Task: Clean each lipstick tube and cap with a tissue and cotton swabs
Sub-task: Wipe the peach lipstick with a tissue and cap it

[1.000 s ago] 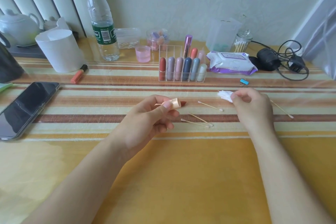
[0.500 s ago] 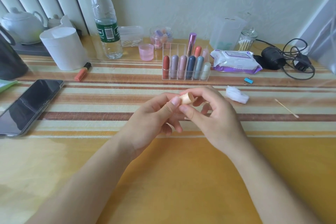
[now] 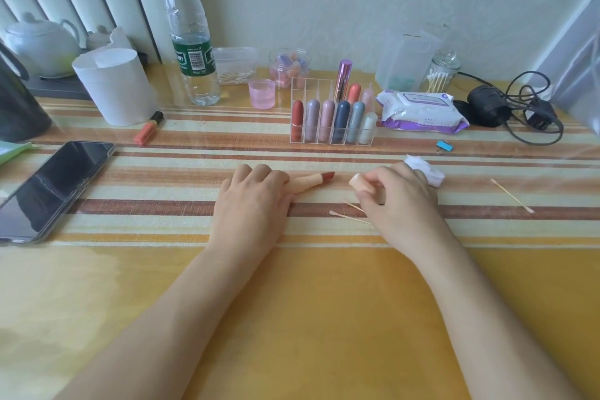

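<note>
Left hand: the left hand (image 3: pixel 251 201) lies knuckles-up on the striped cloth, fingers curled over the base of the lipstick tube (image 3: pixel 308 183); whether it grips or only steadies the tube I cannot tell.
Lipstick tube: peach barrel, uncapped, lying on the cloth with its red bullet pointing right, free of the hand. Best kept still and low, so the bullet does not smear the cloth.
Cotton swabs: two cotton swabs (image 3: pixel 349 217) lie just in front of the gap between the hands, partly under the right one; a third swab (image 3: pixel 512 195) lies well off to the right.
Cap: the peach cap (image 3: pixel 358 184) is pinched in the right hand (image 3: pixel 397 201), thumb and fingers closed round it, one end facing left.
Tissue: the crumpled tissue (image 3: pixel 425 169) sits just behind the right hand.
Step in hand: likely cleaning the cap. Keep the pinch firm and work a swab round its inner wall, then wipe the outside with the tissue.
Organizer: the clear rack (image 3: pixel 332 122) of capped lipsticks stands behind — those probably wait their turn.
</note>
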